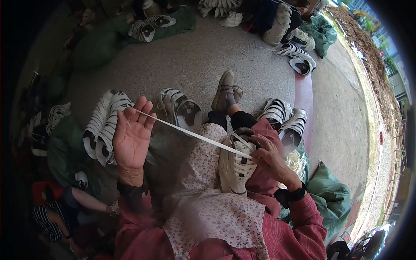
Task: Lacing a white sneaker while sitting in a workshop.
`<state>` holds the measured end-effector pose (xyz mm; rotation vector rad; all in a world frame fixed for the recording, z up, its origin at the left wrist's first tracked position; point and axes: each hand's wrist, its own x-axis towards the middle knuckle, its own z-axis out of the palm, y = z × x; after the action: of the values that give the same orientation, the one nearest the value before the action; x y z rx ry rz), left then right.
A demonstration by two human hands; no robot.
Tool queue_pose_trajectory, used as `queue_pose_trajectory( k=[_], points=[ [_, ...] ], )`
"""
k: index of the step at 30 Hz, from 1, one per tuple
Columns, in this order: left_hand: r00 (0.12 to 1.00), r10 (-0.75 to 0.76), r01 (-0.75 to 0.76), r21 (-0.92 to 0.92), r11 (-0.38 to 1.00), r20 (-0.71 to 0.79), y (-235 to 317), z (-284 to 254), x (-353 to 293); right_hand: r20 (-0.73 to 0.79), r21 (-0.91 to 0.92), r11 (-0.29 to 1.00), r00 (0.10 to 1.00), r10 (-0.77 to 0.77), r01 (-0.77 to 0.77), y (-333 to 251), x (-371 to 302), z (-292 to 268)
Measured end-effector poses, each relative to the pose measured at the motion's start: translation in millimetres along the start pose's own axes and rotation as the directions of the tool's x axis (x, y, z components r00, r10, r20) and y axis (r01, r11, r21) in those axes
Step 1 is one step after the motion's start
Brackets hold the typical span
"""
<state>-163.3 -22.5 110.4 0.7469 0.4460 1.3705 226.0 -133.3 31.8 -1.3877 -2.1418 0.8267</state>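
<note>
A cream sneaker (236,175) rests on my lap, with a pale shoelace (190,132) threaded through its eyelets. The shoelace runs taut from the shoe up to my left hand (133,143). That hand is raised with its palm showing and its fingers partly bent, the shoelace caught between them. Close to the shoe's eyelets, my right hand (272,158) pinches the shoelace between thumb and fingers. A second strand of lace crosses the shoe's opening. Under the shoe lies a floral apron (212,216) over my red clothing.
Rows of white sneakers (104,125) stand left of my legs, with another pair (180,108) ahead and more shoes (292,130) at right. A bundle of pale laces (296,164) hangs beside a green sack (327,195). Another person's arm (93,201) shows at lower left.
</note>
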Motion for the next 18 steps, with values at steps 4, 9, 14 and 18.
queue_pose_trajectory(
  k=[4, 9, 14, 18],
  points=[
    [0.991, -0.078, 0.117, -0.412, 0.904, 0.110, -4, -37, 1, -0.036, 0.062, 0.998, 0.999, -0.007, 0.009, 5, 2, 8],
    [0.988, -0.140, 0.099, -0.412, 0.906, -0.070, -14, -54, -2, -0.051, 0.029, 1.000, 0.999, -0.003, 0.005, -5, 10, 7],
    [0.928, -0.304, 0.371, 0.451, 0.812, -0.215, -43, -46, -11, -0.029, -0.120, 0.989, 0.995, -0.091, 0.087, -21, 20, 5],
    [0.917, -0.397, 0.339, 0.620, 0.708, -0.048, -100, -32, -31, 0.032, -0.213, 0.966, 0.990, -0.140, 0.144, -38, 30, 7]
  ],
)
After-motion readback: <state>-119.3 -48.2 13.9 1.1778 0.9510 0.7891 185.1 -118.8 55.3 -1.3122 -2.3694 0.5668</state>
